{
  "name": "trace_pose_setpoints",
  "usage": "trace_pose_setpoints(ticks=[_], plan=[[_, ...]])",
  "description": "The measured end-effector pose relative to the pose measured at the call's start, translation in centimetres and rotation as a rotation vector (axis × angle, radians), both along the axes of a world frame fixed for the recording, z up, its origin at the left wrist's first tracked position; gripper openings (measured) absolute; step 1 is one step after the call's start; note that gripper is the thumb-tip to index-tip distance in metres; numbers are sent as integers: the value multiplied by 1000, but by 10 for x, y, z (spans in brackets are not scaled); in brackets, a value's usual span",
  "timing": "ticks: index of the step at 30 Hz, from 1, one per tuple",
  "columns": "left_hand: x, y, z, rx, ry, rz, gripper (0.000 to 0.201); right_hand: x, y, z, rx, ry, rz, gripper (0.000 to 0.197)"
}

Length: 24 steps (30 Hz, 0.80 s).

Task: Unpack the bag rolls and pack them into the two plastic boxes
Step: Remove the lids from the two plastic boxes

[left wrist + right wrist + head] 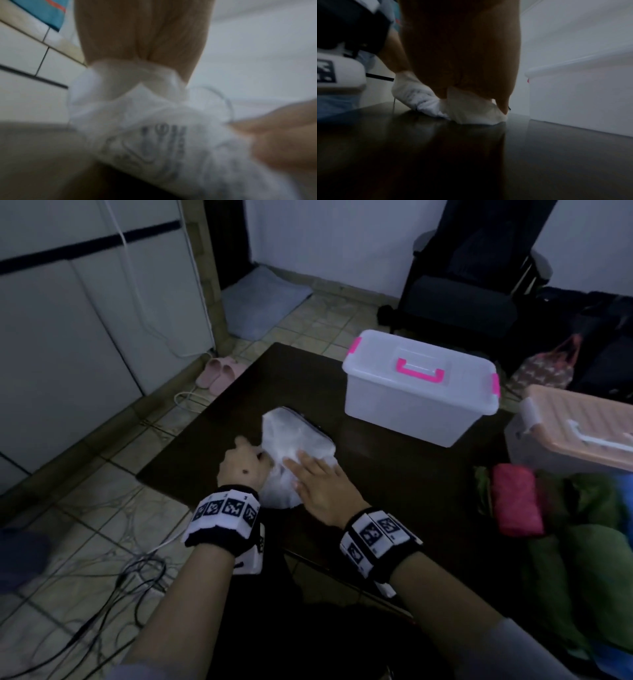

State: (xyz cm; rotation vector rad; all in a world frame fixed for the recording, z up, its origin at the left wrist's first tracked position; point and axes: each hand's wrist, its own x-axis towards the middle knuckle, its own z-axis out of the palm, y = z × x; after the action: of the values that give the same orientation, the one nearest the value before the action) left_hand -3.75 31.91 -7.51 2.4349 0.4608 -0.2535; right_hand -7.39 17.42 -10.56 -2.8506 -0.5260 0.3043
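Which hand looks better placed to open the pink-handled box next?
Probably the right hand: it lies flat and open on the white package, nearer the box. The left hand grips the package's edge.

pack (298,440): white, crumpled plastic, printed, lying flat on the dark table's near-left part | clear box (416,402): pink handle and latches, lid being kept shut, upright behind it | peach-lidded box (575,436): closed, at right
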Motion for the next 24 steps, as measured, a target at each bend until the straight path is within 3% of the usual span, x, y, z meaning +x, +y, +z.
trace_pose_setpoints(ticks=[2,4,5,6,8,10,12,14,17,19,21,24], plan=[[-7,1,3,83,-235,-64,42,6,2,-5,-14,72,-6,51],[-14,-5,7,207,-533,-252,42,13,4,-6,-21,140,-33,51],[-15,-9,9,201,-556,-379,42,18,4,-7,-33,189,-40,51],[-15,-13,9,174,-471,-499,43,22,3,-9,-38,229,-28,54],[-11,-19,1,202,-143,-667,45,26,4,-1,14,321,-2,60],[-6,-19,-12,350,75,-745,48,24,-4,11,181,397,-19,46],[3,-17,-23,392,153,-730,50,20,-21,23,369,357,-87,33],[16,-16,-26,394,177,-688,53,18,-43,39,436,139,-131,29],[29,-21,-12,402,74,-645,51,36,-74,69,391,-291,-268,30],[25,-27,0,426,-15,-606,55,56,-92,91,241,-507,-361,39],[11,-35,13,506,-138,-542,56,74,-106,104,35,-500,-419,58],[-16,-50,28,527,-165,-483,66,94,-123,105,-179,-259,-499,84]])
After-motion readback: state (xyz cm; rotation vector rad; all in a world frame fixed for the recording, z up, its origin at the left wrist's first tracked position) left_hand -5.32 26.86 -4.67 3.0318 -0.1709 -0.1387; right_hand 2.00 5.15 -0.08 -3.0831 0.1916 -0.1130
